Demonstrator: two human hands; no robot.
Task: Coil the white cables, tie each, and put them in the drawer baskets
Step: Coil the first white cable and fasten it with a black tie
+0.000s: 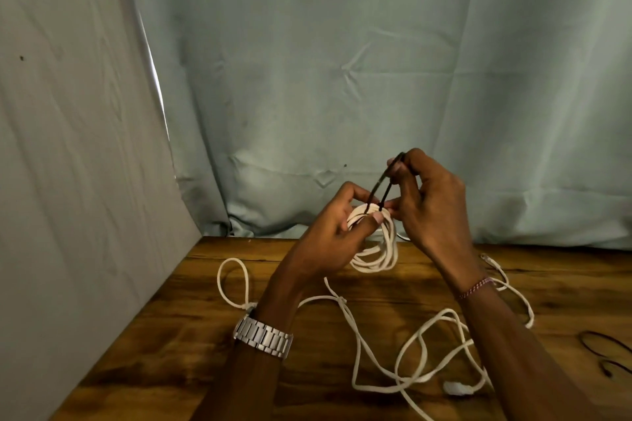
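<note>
A coiled white cable (378, 256) hangs above the wooden table (191, 328), held up in both hands. My left hand (328, 232) grips the top of the coil, thumb pressing on the strands. My right hand (431, 202) pinches a dark elastic band (384, 186), stretched up from the coil's top to my fingertips. A second white cable (407, 349) lies loose and tangled on the table below my arms, with a white plug (455, 388) at the front. No drawer or basket is in view.
Two more dark bands (605, 349) lie at the table's right edge. A pale cloth backdrop (342, 79) hangs behind the table and a white panel (68, 181) stands along its left side. A cable connector (487, 258) rests near the back right.
</note>
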